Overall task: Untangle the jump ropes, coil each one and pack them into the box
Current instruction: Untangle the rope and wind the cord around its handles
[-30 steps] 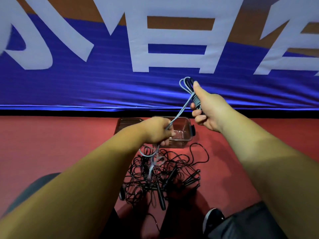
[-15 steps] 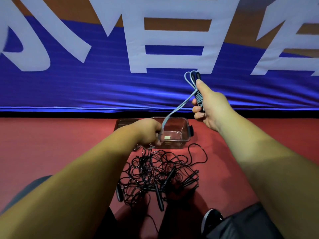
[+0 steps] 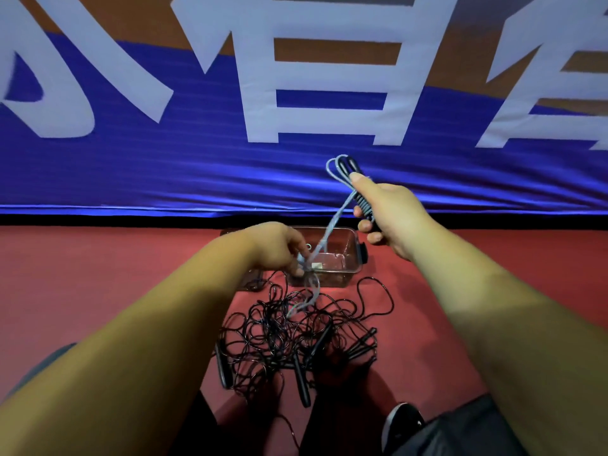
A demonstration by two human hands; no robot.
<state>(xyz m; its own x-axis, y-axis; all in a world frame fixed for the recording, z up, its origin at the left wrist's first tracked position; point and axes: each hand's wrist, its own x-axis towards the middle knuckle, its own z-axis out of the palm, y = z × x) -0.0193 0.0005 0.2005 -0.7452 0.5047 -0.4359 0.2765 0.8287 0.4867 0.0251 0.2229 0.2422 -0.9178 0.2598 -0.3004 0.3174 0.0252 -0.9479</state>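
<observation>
My right hand (image 3: 390, 215) grips the handle and gathered loops of a grey jump rope (image 3: 339, 212), held up in front of the blue banner. The rope runs down and left to my left hand (image 3: 279, 248), which pinches it just in front of the clear plastic box (image 3: 348, 258). Below that hand the grey rope's tail drops into a tangled pile of black jump ropes (image 3: 289, 337) with several black handles on the red floor.
A blue banner (image 3: 197, 172) with large white characters stands right behind the box. A second clear container (image 3: 250, 281) is partly hidden behind my left forearm. My knees and a dark shoe (image 3: 403, 426) are at the bottom of the view.
My left hand has slid further down the grey rope toward the box front. My right hand has dropped slightly while still holding the coil, and the grey tail has pulled shorter.
</observation>
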